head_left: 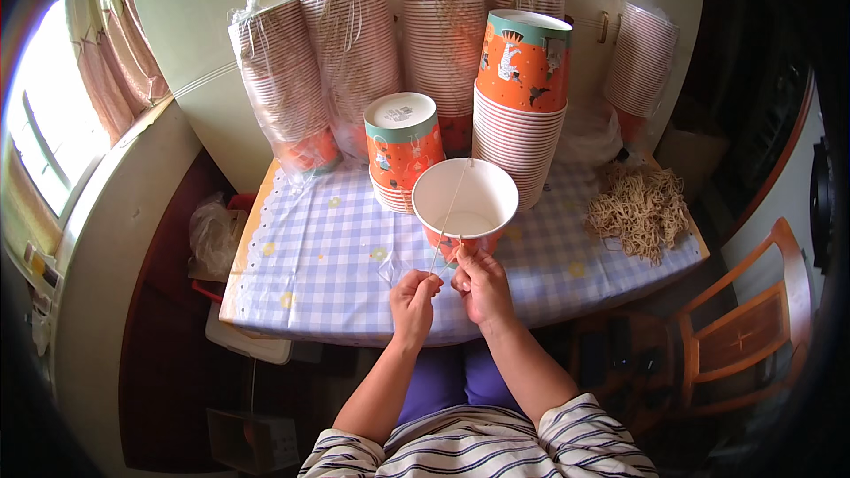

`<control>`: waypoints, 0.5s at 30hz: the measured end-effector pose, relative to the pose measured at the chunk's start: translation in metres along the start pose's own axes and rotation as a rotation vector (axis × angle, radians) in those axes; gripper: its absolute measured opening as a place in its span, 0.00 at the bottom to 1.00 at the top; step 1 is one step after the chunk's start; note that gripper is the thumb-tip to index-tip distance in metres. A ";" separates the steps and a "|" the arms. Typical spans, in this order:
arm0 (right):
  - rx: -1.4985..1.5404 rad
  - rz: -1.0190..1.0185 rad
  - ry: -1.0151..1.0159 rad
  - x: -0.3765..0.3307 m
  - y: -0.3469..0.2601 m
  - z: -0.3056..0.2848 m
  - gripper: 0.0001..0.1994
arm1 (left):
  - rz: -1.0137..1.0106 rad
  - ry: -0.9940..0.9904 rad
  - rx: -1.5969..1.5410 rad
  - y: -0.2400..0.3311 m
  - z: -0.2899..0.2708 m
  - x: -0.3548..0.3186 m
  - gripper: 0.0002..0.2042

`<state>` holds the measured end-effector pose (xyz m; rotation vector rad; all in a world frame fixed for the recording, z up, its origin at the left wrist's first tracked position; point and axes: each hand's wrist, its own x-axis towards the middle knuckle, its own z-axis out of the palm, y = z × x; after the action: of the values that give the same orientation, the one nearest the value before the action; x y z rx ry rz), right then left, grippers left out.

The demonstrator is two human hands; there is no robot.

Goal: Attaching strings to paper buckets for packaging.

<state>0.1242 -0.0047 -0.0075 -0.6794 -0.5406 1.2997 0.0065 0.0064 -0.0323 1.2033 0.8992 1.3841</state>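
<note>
An orange printed paper bucket [483, 193] with a white inside stands upright, mouth up, near the middle of the table. A thin beige string [454, 204] runs across its mouth from the far rim toward my hands. In front of the bucket, my left hand [413, 308] is closed in a pinch on the string. My right hand [483, 287] pinches the string too, close against the bucket's near rim. Just behind stand a short stack of upturned buckets [405, 152] and, to its right, a taller stack [521, 137].
Tall plastic-wrapped bucket stacks [352, 40] line the back of the table, with another wrapped stack [639, 62] at the far right. A tangled heap of beige strings [644, 211] lies on the checked tablecloth [310, 279]. A wooden chair [739, 332] stands at the right.
</note>
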 end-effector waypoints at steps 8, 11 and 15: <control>-0.075 -0.055 0.069 0.000 -0.003 0.011 0.07 | 0.050 0.072 0.164 -0.022 -0.013 0.004 0.05; -0.088 -0.071 0.058 0.004 0.002 0.001 0.07 | 0.207 0.124 0.293 -0.012 -0.005 0.003 0.05; -0.185 -0.081 0.090 0.005 0.000 -0.002 0.06 | 0.646 0.166 0.482 0.016 0.010 -0.002 0.15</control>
<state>0.1267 -0.0006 -0.0085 -0.8562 -0.6136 1.1466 0.0122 0.0010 -0.0149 1.8797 1.0462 1.8568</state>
